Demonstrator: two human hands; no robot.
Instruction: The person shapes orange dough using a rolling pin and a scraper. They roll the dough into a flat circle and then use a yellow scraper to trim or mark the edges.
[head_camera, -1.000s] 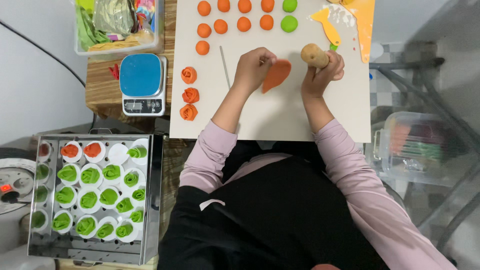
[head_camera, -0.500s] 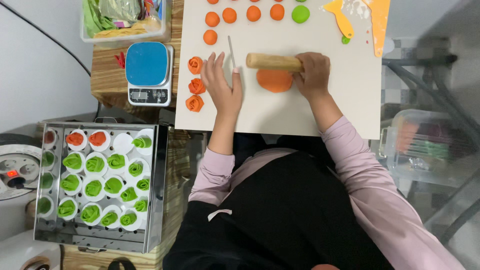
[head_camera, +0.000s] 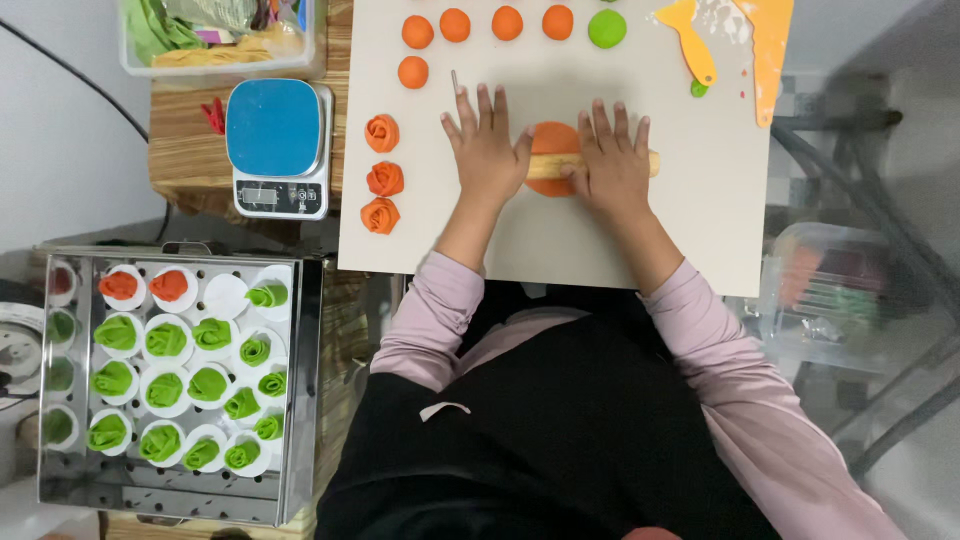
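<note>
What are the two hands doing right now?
Left hand: open, flat, fingers spread, pressing the wooden rolling pin.
Right hand: open, flat on the same pin, over the round orange dough disc.

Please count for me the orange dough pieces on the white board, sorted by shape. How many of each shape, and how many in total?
Round orange dough balls: 5
Orange dough pieces shaped like roses: 3
Flat orange dough disc under the wooden rolling pin: 1
Total on the white board: 9
</note>
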